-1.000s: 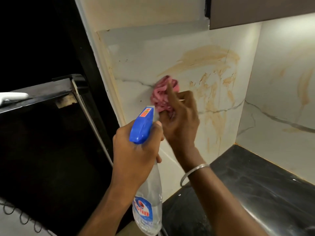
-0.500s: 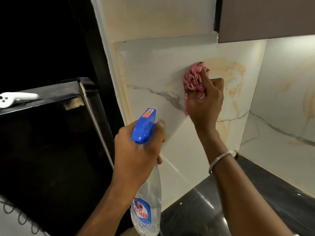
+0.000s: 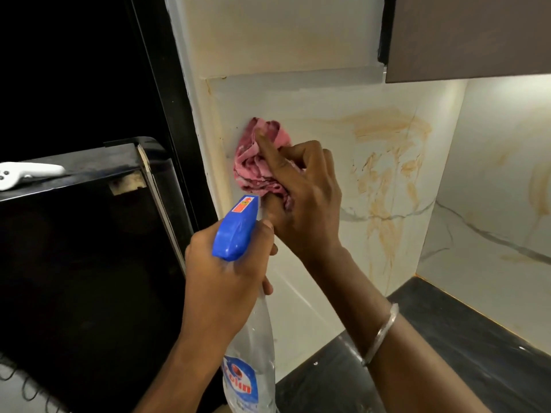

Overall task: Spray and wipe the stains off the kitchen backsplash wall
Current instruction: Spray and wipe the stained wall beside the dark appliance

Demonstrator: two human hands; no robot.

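Observation:
My right hand (image 3: pixel 307 201) presses a crumpled pink cloth (image 3: pixel 256 156) against the white marble backsplash wall (image 3: pixel 313 105), near its left edge. Orange-brown stains (image 3: pixel 387 162) smear the wall to the right of the cloth and run down toward the counter. My left hand (image 3: pixel 220 281) holds a clear spray bottle (image 3: pixel 250 353) with a blue trigger head (image 3: pixel 237 231), upright, just below and left of the cloth. The nozzle points at the wall.
A black appliance (image 3: pixel 83 263) stands at the left with a white object (image 3: pixel 21 172) on top. A dark stone counter (image 3: pixel 447 353) lies below the wall. A brown upper cabinet (image 3: pixel 468 34) hangs at the top right. The side wall (image 3: pixel 507 174) also carries stains.
My right hand has swept the pink cloth leftward across the wall, from the stained area to the left edge. The spray bottle in my left hand has stayed about where it was.

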